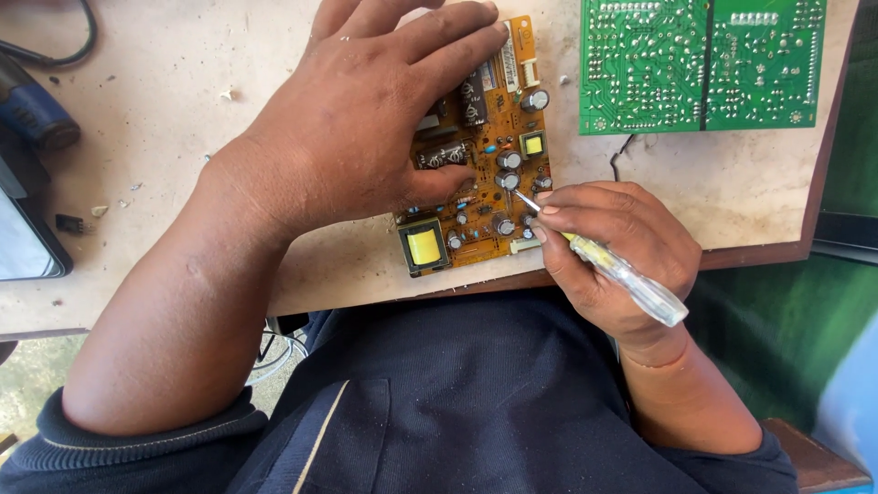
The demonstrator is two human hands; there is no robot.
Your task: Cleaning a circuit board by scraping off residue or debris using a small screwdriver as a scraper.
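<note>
Nearest the body, the right hand (611,252) pinches a clear-handled screwdriver (615,267) like a pen, its tip on the orange circuit board (489,174). The left hand (366,114) lies flat across that board, fingers spread, pressing it down, forearm angled in from the lower left. The board sits near the front edge of the pale, scuffed surface (183,119). Farther back lies a green circuit board (702,62).

An orange-brown board (485,165) (yellow-topped parts) is seen beside a green board (700,64); the screwdriver (622,272) is clear and yellow; the table (183,119) is pale.
</note>
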